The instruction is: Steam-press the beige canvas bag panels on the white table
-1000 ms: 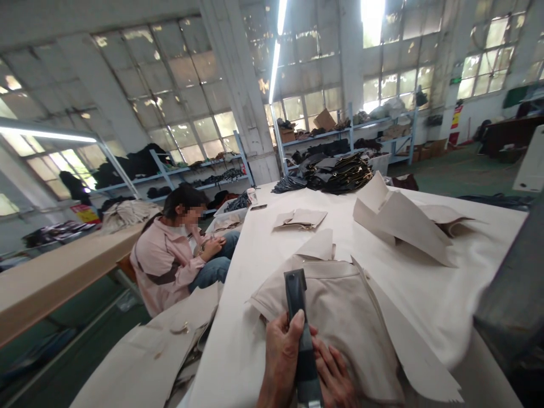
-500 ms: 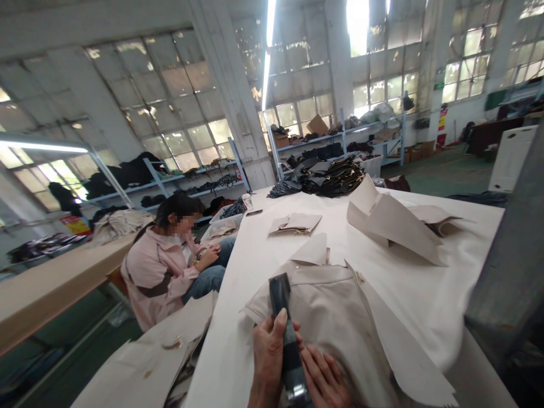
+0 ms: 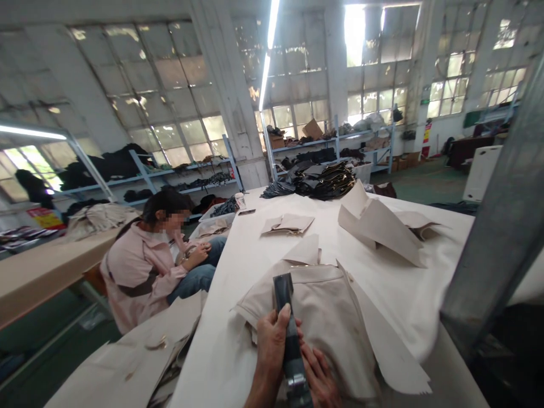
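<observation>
Left hand [image 3: 268,350] was clenched round black tool [image 3: 291,354] | tool lay over beige bag piece [image 3: 329,309] on white counter [image 3: 216,283] | right hand [image 3: 319,378] was at piece, grip unclear

Before you, one worktable [image 3: 229,249], white-topped. To your left, one long table [image 3: 55,269], tan-topped, a lit tube [image 3: 32,132] above it. Facing you, blue metal shelving [image 3: 337,136], loaded; whitish walls [image 3: 227,79], stained; tall multi-pane windows [image 3: 181,73], many panes clouded, daylight bright through others. Overhead, tube lights [image 3: 265,79], lit. Floor [image 3: 425,181], green. At your right, one grey metal post [image 3: 493,226], slanting in view.
</observation>
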Demonstrator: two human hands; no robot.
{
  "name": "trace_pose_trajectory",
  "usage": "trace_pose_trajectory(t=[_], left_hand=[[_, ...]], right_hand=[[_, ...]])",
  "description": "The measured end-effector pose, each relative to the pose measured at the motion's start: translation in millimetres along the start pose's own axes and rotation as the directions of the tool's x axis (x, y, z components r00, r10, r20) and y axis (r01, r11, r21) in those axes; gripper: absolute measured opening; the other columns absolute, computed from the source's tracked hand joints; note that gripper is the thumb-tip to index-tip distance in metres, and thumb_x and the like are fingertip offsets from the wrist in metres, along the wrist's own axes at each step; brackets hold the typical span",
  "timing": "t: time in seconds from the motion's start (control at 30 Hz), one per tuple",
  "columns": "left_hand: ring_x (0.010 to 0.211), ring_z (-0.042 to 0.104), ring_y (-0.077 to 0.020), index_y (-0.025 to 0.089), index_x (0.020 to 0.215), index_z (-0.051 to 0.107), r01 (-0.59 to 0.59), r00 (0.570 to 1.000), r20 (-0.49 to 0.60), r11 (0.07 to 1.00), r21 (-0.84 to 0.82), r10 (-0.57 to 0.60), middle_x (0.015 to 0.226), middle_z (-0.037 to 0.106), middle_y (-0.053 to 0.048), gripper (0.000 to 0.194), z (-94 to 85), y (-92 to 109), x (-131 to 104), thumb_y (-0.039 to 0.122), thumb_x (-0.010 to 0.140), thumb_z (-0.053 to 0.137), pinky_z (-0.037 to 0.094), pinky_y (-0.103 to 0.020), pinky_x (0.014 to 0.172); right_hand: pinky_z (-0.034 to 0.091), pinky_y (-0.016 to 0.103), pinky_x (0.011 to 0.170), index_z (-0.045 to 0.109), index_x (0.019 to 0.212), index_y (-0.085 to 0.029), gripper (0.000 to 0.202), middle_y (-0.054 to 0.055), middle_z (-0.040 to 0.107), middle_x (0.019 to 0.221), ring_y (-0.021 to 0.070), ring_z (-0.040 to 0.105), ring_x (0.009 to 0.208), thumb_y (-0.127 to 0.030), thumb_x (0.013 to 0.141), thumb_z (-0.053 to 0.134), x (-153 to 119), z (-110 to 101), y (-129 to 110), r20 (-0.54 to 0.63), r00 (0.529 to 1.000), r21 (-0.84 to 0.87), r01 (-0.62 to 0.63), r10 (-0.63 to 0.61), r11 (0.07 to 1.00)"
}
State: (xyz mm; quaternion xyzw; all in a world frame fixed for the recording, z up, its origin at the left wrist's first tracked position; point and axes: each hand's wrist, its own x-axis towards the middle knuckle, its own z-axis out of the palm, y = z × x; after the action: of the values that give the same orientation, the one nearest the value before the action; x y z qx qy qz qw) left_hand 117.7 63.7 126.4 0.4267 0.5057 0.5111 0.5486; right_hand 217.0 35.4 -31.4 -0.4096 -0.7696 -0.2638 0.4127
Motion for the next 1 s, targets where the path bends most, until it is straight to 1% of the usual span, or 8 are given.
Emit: trace_pose_trajectory(t=[0.1,0.23,0.33,0.4,0.53,0.63,0.7,1.0], left_hand=[[0.034,0.054,-0.0135,0.01,0.059,0.061,0.019,0.999,-0.04,1.0,-0.016,-0.02,0.041,0.061,-0.005,0.044,-1.4,-2,5,0.052,0.06,0.072,0.045,-0.022,0.037],[0.036,0.056,-0.0138,0.009,0.061,0.063,0.02,0.997,-0.069,1.0,-0.013,-0.021,0.043,0.062,-0.005,0.043,-11.9,-9,5,0.051,0.061,0.072,0.047,-0.022,0.038],[0.036,0.057,-0.0143,0.008,0.062,0.064,0.042,0.996,-0.074,0.999,-0.03,-0.044,0.044,0.062,-0.005,0.043,-17.4,-14,3,0.05,0.062,0.071,0.048,-0.022,0.037],[0.036,0.057,-0.0143,0.008,0.063,0.064,0.044,0.997,-0.068,0.998,-0.053,-0.047,0.044,0.062,-0.005,0.043,-18.2,-15,1,0.051,0.062,0.071,0.047,-0.022,0.037],[0.036,0.056,-0.0136,0.008,0.065,0.064,0.02,0.998,-0.06,0.995,-0.095,-0.026,0.045,0.063,-0.005,0.045,-17.2,-9,-10,0.052,0.064,0.07,0.048,-0.021,0.037],[0.037,0.056,-0.0129,0.008,0.066,0.064,0.004,0.998,-0.054,0.995,-0.097,-0.009,0.045,0.063,-0.005,0.044,-18.6,-2,-22,0.052,0.066,0.069,0.048,-0.021,0.038],[0.037,0.056,-0.0133,0.009,0.066,0.064,0.022,0.999,-0.044,0.996,-0.089,-0.026,0.045,0.063,-0.005,0.044,-20.9,2,-31,0.052,0.066,0.068,0.046,-0.02,0.036],[0.034,0.053,-0.0113,0.011,0.063,0.061,0.037,0.991,0.134,0.991,-0.129,-0.019,0.041,0.059,-0.003,0.045,-17.2,11,-79,0.056,0.066,0.066,0.042,-0.019,0.035]], right_hand=[[0.048,0.03,0.091,0.055,0.126,-0.015,0.038,0.009,0.066,0.119,0.0222,0.057,0.113,-0.02,0.09,0.045,12,-17,8,0.089,0.994,0.077,0.062,-0.069,0.995],[0.05,0.028,0.091,0.06,0.115,-0.02,0.031,0.007,0.07,0.109,0.0188,0.062,0.103,-0.017,0.087,0.046,49,-73,22,0.328,0.944,0.413,-0.116,-0.029,0.903],[0.049,0.033,0.092,0.06,0.112,-0.019,0.033,0.01,0.066,0.113,0.0215,0.059,0.109,-0.01,0.087,0.04,83,-119,48,0.279,0.924,0.325,-0.346,0.261,0.88],[0.046,0.043,0.095,0.056,0.119,-0.015,0.034,0.016,0.062,0.118,0.0288,0.055,0.112,-0.021,0.087,0.048,101,-135,75,0.234,0.849,0.135,-0.511,0.474,0.849],[0.042,0.045,0.091,0.064,0.099,-0.013,0.033,0.018,0.064,0.107,0.0344,0.052,0.108,-0.024,0.068,0.066,112,-116,133,0.42,0.57,0.093,-0.801,0.706,0.592],[0.047,0.032,0.063,0.062,0.06,-0.015,0.009,0.007,0.065,0.065,0.0262,0.06,0.07,-0.021,0.056,0.068,106,-92,154,0.579,0.469,0.135,-0.862,0.668,0.488],[0.041,0.027,0.051,0.059,0.051,-0.014,0.009,0.003,0.058,0.053,0.0204,0.055,0.057,-0.021,0.057,0.061,102,-88,153,0.632,0.445,0.191,-0.883,0.634,0.429],[0.038,0.023,0.048,0.065,0.084,-0.011,0.026,0.0,0.062,0.064,0.0144,0.051,0.054,-0.029,0.069,0.054,96,-130,109,0.688,0.411,0.447,-0.889,0.598,0.097]])
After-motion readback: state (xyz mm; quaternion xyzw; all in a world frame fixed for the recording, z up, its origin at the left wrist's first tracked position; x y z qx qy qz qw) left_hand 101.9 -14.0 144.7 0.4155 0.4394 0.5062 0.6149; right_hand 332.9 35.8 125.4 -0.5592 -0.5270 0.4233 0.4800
